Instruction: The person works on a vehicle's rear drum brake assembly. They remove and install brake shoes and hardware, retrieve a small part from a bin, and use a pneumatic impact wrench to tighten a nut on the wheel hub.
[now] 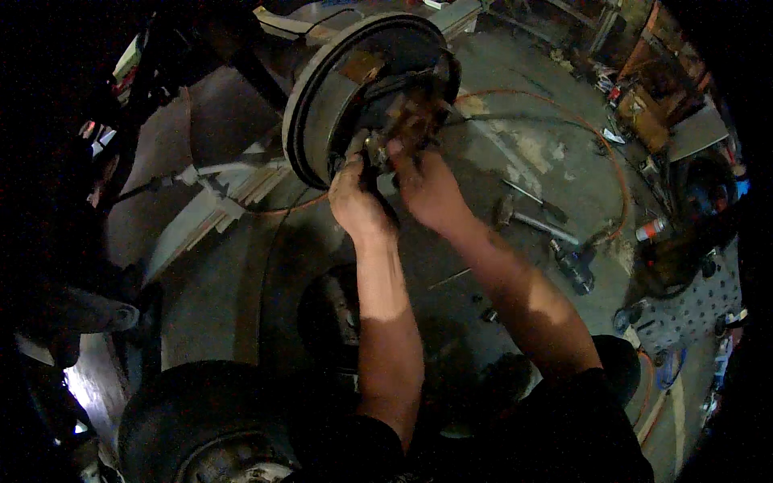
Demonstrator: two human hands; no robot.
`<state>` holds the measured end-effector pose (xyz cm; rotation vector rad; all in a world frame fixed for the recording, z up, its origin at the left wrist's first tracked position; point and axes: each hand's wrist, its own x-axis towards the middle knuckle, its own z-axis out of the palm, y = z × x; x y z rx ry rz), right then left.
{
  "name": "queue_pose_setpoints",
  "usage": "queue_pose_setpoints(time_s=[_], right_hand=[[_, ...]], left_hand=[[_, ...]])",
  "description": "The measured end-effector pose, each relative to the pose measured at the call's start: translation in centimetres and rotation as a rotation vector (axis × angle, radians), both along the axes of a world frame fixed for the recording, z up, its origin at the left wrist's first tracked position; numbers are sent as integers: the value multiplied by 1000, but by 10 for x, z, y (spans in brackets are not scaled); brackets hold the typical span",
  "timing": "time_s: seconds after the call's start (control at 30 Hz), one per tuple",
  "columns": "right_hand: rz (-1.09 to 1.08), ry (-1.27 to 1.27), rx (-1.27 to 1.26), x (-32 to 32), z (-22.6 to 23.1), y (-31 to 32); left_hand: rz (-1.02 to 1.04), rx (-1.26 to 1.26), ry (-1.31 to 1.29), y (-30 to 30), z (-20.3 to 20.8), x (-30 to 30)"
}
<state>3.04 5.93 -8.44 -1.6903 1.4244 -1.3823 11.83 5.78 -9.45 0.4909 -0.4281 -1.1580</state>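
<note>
A round drum brake assembly with a wide metal rim hangs in front of me, its dark inner parts facing right. At its lower inside, my left hand is closed, its thumb up and its other fingers mostly hidden. My right hand is close beside it, fingers curled in at a rusty brown part that is blurred. Between the two hands a small shiny metal piece shows. Dark grime covers the fingers, and exactly what each hand grips is hidden.
On the floor to the right lie a hammer, a dark power tool and a spray can. An orange hose curves across the floor. A tyre lies at lower left, and a perforated metal plate is at right.
</note>
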Motion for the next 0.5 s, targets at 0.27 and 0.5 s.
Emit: queue_pose_setpoints(time_s=[0.27,0.5], right_hand=[[30,179,-180,9,0,-5],[-82,543,-330,0,1,10]], left_hand=[[83,42,-283,-7,-15,10],[-44,-26,59,7,8,0]])
